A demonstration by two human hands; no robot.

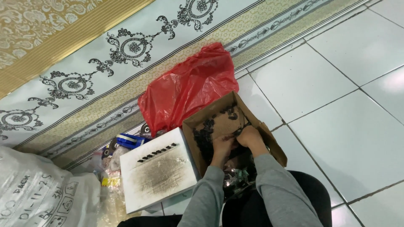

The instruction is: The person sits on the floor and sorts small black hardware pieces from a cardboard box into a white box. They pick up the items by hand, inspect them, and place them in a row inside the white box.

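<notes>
Both my hands reach into an open brown cardboard box point(210, 115) on the floor. The box holds many small dark pieces point(205, 133) along its inner wall and bottom. My left hand point(223, 146) is low in the box among the pieces. Just to its right, my right hand point(249, 136) has its fingers pinched around something small and dark, which I cannot make out. Grey sleeves cover both arms. A row of several small dark pieces point(158, 153) lies lined up on a white, soot-stained slab point(158, 174) left of the box.
A red plastic bag point(189, 86) lies behind the box. A white printed sack point(42, 195) is at the lower left, with a blue tool point(129, 140) and clutter beside the slab. A patterned mat point(105, 54) covers the upper left; white floor tiles point(336, 84) extend to the right.
</notes>
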